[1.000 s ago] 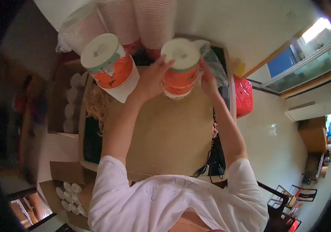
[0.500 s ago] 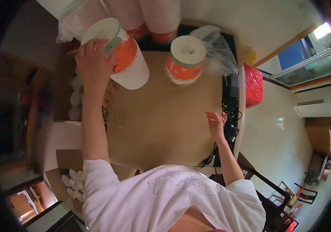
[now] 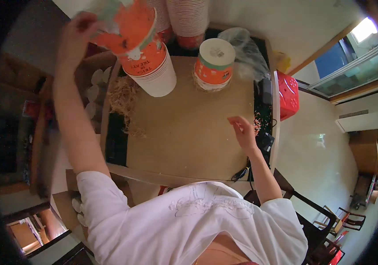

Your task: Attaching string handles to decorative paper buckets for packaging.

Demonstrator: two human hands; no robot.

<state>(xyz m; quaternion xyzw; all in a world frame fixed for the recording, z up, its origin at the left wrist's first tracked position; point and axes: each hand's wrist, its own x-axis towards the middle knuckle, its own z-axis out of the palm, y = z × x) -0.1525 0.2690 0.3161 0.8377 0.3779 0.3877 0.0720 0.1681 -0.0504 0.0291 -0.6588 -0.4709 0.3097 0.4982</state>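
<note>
At the far left, my left hand (image 3: 79, 33) is closed at the edge of an orange paper bucket (image 3: 133, 31) with a green band, tilted and smeared by motion. It overlaps the top of a tall upside-down stack of paper buckets (image 3: 156, 79), orange above with white rims below. My right hand (image 3: 243, 132) hovers over the table's right side, fingers loosely apart, holding nothing. A shorter upside-down stack of orange paper buckets (image 3: 214, 73) with a pale base on top stands farther off, beyond that hand.
Brown shredded paper (image 3: 125, 99) lies along the board's left edge. Tall stacks of white buckets (image 3: 188, 20) stand at the back, beside a clear plastic bag (image 3: 246, 51). A red plastic stool (image 3: 287, 96) is right of the table. Black cables (image 3: 240, 173) lie at the near right.
My left hand has moved left and lifted the top bucket, tilting it away from the tall stack. My right hand has shifted slightly left and away from me.
</note>
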